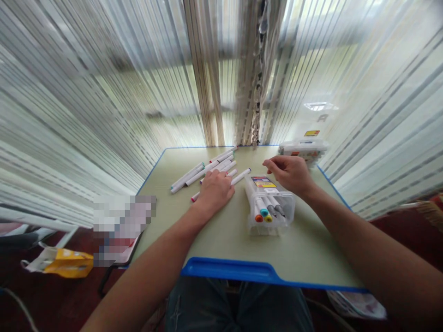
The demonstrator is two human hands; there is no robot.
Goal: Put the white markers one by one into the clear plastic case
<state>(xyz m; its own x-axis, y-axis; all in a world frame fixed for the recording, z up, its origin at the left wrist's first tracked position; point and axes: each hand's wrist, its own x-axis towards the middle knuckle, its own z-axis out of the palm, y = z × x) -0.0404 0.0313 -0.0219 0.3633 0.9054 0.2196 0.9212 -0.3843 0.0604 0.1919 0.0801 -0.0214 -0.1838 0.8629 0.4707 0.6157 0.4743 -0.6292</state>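
My left hand (216, 186) lies over a group of loose white markers (204, 173), its fingers bent down among them. A white marker (241, 176) with a blue end sticks out to the right from under these fingers, which seem closed on it. My right hand (289, 171) is held above the right side of a clear plastic case (290, 205); its thumb and fingers are pinched together, with nothing visible in them. The case lies on its side, its mouth towards me. Several markers (265, 212) are inside, with orange, teal and yellow ends and two grey ones showing.
The pale green table (166, 221) has a blue rim and a blue tray (228, 268) at its front edge. A second clear case (304, 148) stands at the back right corner. String curtains (155, 92) hang behind. A yellow bag (71, 263) lies on the floor at left.
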